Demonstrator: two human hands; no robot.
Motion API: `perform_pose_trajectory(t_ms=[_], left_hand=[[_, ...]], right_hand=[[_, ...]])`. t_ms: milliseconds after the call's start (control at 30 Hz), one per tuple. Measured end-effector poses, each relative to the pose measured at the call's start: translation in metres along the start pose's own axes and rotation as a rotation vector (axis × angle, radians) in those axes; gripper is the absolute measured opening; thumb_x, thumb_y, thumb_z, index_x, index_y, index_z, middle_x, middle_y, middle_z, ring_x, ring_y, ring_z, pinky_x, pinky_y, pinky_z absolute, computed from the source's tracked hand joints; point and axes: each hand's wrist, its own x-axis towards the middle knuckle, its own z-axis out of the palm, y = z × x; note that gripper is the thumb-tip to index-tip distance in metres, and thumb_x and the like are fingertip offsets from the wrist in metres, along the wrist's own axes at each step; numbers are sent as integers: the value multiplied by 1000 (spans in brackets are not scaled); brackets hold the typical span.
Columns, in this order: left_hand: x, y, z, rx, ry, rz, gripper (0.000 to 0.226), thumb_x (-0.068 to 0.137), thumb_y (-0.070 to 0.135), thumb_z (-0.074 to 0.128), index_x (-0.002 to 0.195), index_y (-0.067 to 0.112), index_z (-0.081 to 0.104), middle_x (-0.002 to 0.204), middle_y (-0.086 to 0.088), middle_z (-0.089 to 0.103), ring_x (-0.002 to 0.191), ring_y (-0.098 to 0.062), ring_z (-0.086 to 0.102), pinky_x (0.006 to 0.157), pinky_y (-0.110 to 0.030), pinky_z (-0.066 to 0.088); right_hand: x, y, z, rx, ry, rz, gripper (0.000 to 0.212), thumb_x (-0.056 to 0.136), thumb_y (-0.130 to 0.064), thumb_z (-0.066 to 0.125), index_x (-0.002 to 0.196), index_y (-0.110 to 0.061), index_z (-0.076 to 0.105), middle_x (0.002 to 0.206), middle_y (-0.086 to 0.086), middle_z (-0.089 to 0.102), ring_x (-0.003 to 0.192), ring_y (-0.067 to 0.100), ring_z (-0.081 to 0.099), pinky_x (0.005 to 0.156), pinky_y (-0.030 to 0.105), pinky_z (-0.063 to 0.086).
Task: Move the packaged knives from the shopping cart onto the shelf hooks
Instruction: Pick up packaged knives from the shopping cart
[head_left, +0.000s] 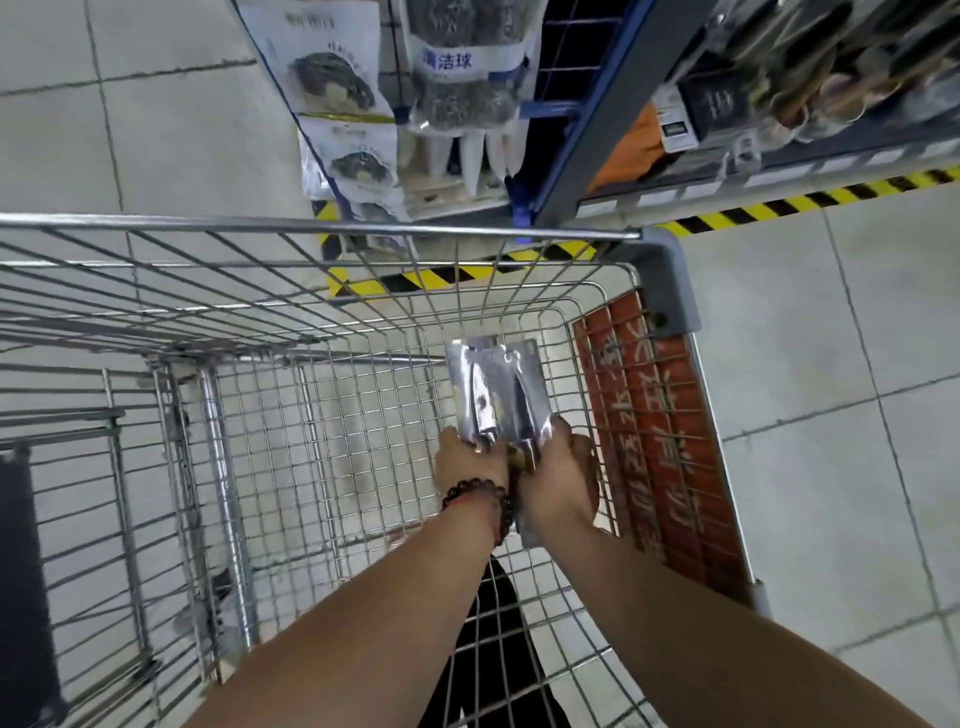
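Both my hands are down inside the wire shopping cart (363, 228), near its right wall. Together they hold a shiny clear packaged knife (491, 389), its hang-tab end pointing away from me. My left hand (467, 462), with a dark bead bracelet on the wrist, grips the pack's lower left edge. My right hand (558, 483) grips its lower right side around the handle end. The shelf (587, 140) stands beyond the cart's far rim; its hooks are hard to make out.
Hanging packs of scouring balls (462, 67) fill the shelf end, with kitchen goods (779, 78) to the right. Yellow-black hazard tape (779, 205) marks the shelf base. An orange panel (660, 431) lines the cart's right wall. Grey floor tiles lie all round.
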Motion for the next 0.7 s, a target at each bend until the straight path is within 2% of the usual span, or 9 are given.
perform_pose_trajectory(t_ms=[100, 200, 267, 400, 433, 500, 567, 633, 700], left_hand=[[-2, 3, -7, 15, -89, -1, 29, 80, 31, 72, 93, 20, 49, 82, 0, 64, 75, -22, 64, 77, -35, 56], [-3, 7, -18, -17, -218, 50, 8, 87, 16, 68, 86, 18, 60, 93, 0, 68, 80, -24, 66, 71, -30, 57], [-10, 11, -31, -68, -236, 46, 13, 91, 4, 59, 85, 14, 63, 94, -9, 70, 79, -25, 68, 64, -31, 57], [-48, 27, -73, -116, -308, 26, 19, 93, -1, 51, 94, 17, 58, 98, -12, 66, 90, -25, 65, 84, -42, 56], [-60, 35, -87, -110, -326, 49, 19, 93, -3, 51, 99, 14, 57, 93, -10, 64, 84, -24, 63, 81, -40, 55], [-90, 55, -112, -164, -361, 137, 25, 89, -11, 48, 106, 6, 55, 84, -12, 61, 69, -20, 57, 65, -35, 50], [-125, 81, -133, -295, -360, 200, 38, 86, -15, 46, 106, 15, 56, 91, -17, 62, 67, -22, 59, 62, -32, 49], [-162, 106, -149, -426, -407, 201, 49, 88, -8, 49, 132, 11, 45, 106, -18, 63, 83, -28, 65, 73, -36, 52], [-203, 126, -159, -488, -556, 205, 60, 86, 13, 65, 139, 7, 37, 98, -13, 63, 80, -28, 65, 71, -39, 55]], right_hand=[[0, -2, -6, 195, -122, 90, 72, 75, -8, 68, 132, -28, 28, 91, 1, 64, 74, 21, 64, 59, 32, 51], [-1, 1, -21, 348, -220, 155, 57, 78, 2, 68, 120, -18, 36, 84, 1, 61, 68, 15, 61, 57, 25, 53], [-9, 1, -34, 395, -232, 161, 55, 78, -1, 73, 109, -21, 33, 81, -2, 55, 67, 13, 56, 53, 21, 46], [-42, -7, -65, 472, -176, 45, 48, 70, -8, 82, 97, -22, 45, 84, 0, 63, 74, 16, 62, 63, 28, 52], [-53, -12, -77, 518, -174, 9, 49, 69, -7, 83, 97, -21, 46, 86, -2, 63, 75, 16, 63, 64, 30, 53], [-78, -20, -106, 625, -172, -75, 52, 67, -9, 85, 103, -18, 49, 93, 0, 65, 83, 16, 65, 70, 31, 56], [-109, -27, -142, 706, -143, -160, 64, 66, -22, 88, 118, -19, 52, 105, -1, 66, 95, 16, 65, 83, 34, 56], [-143, -30, -180, 778, -73, -221, 65, 67, -36, 87, 121, -26, 53, 109, -6, 66, 100, 13, 64, 90, 36, 54], [-182, -30, -219, 878, 18, -283, 47, 72, -36, 84, 111, -28, 59, 104, -2, 70, 96, 16, 67, 87, 40, 57]])
